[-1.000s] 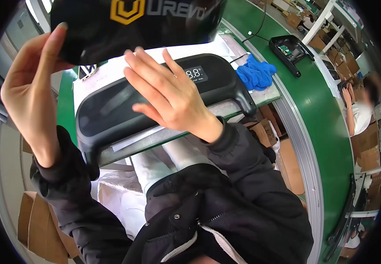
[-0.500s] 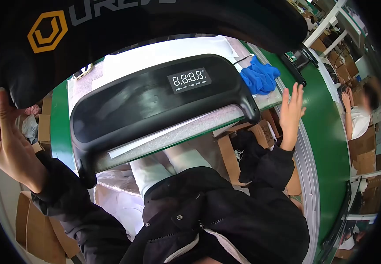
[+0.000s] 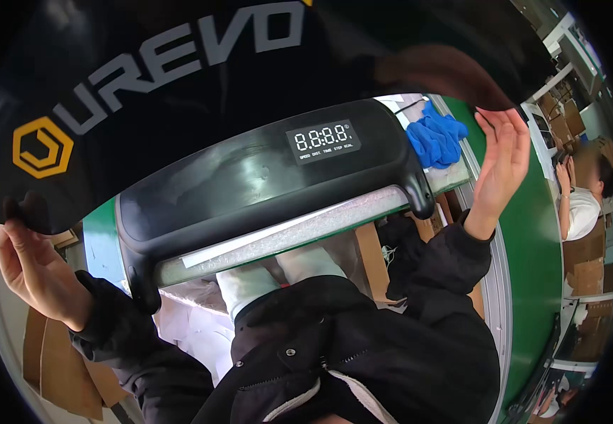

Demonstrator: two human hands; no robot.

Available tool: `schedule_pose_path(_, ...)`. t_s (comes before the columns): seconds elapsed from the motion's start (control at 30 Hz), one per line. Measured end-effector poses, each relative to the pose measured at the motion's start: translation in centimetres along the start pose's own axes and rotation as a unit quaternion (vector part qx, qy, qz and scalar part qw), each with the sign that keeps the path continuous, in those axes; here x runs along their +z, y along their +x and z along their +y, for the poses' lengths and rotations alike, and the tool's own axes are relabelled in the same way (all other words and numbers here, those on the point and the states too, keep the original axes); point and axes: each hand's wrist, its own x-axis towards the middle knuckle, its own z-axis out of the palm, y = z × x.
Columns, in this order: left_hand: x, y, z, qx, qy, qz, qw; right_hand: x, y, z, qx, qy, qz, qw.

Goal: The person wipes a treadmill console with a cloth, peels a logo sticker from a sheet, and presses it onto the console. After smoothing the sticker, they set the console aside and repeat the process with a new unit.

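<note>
A glossy black panel [image 3: 250, 92] with a grey UREVO name and an orange hexagon logo is held up close to the camera, across the top of the view. My left hand [image 3: 38, 272] pinches its lower left corner. At the lower right edge, my right hand [image 3: 499, 159] has its fingers bent against the panel, the fingertips partly behind it. Below lies a black treadmill front cover [image 3: 229, 180] with a lit display [image 3: 323, 143] showing digits. The panel hides the cover's upper left part.
The cover rests on a padded table edge [image 3: 285, 233] over my legs. A blue cloth [image 3: 437, 134] lies right of it. Cardboard boxes [image 3: 59, 360] stand at lower left. Beyond the green surface [image 3: 526, 261] at right, a person [image 3: 586, 198] sits with hands raised.
The panel has come lower and shows more of its lettering. My right hand has moved from open in the air up and right to the panel's edge. My left hand has lowered with its corner.
</note>
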Motion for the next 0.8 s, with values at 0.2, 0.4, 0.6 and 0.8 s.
schedule_pose_path(0.2, -2.1, -1.6, -2.4, -0.062, -0.023, 0.026, 0.997, 1.2, 0.5, -0.3, 0.054, 0.051, 0.017, 0.997)
schedule_pose_path(0.4, -1.3, -2.8, -2.7, -0.101, 0.106, -0.006, 0.989, 1.4, 0.5, 1.4, -0.04, -0.181, -0.109, 0.977)
schedule_pose_path(0.6, 0.6, -3.6, -3.1, -0.185, 0.249, -0.071, 0.948, 0.8, -1.0, 3.9, -0.016, -0.233, -0.111, 0.966)
schedule_pose_path(0.8, 1.0, -5.0, -4.2, -0.315, 0.269, -0.164, 0.895, 0.1, -2.7, 7.1, 0.273, -0.092, -0.198, 0.937)
